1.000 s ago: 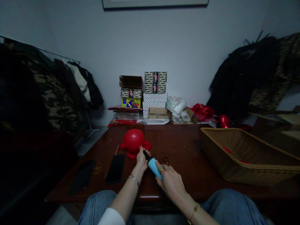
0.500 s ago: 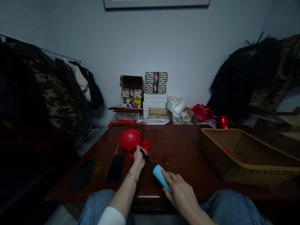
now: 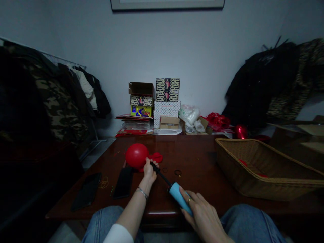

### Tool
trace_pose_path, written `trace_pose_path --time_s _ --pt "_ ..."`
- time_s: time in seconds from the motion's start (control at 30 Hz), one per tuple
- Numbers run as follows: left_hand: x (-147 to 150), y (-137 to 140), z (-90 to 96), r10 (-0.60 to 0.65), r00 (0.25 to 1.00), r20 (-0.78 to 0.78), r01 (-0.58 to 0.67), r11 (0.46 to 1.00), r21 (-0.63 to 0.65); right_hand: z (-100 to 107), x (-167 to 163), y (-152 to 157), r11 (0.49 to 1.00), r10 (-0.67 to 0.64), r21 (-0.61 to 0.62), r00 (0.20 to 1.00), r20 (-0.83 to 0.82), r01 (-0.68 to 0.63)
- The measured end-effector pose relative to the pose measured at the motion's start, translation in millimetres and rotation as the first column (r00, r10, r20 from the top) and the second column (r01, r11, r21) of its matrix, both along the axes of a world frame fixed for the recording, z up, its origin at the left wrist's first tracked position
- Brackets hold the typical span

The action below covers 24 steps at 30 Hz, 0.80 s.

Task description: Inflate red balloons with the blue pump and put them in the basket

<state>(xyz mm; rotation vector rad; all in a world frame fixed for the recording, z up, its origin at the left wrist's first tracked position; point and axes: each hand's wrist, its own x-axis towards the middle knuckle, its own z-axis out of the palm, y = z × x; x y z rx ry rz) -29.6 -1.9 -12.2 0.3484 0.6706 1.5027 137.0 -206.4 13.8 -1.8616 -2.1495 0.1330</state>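
My left hand is closed around the black nozzle end of a balloon pump, where a red balloon joins it. The balloon is round and partly inflated, just left of my fingers. My right hand wraps the light blue barrel of the balloon pump, nearer the table's front edge. A black rod shows between the two hands. Limp red balloons lie behind my left hand, partly hidden by it and the inflated one.
Two dark phones lie at the left of the brown table, with yellow rubber bands between them. Black hair ties lie right of my left hand. A wicker basket holding red pieces stands right; stacked boxes stand behind.
My right hand has drawn the blue barrel back toward the lower right, so more black rod shows. The red balloon has shifted slightly left and down.
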Motion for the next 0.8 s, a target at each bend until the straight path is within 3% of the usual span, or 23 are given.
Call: trace_pose_path --time_s 0.5,0.8 --pt "23.7 -14.8 -4.6 -0.103 0.994 0.024 0.104 0.994 -0.022 12.0 -31.9 42.0 0.997 -0.032 0.078 0.991 0.131 0.022" --pt "19.3 -9.6 -6.0 -0.055 0.997 -0.054 0.054 0.998 -0.018 5.3 -35.5 38.5 0.993 -0.034 0.121 0.987 0.156 0.015"
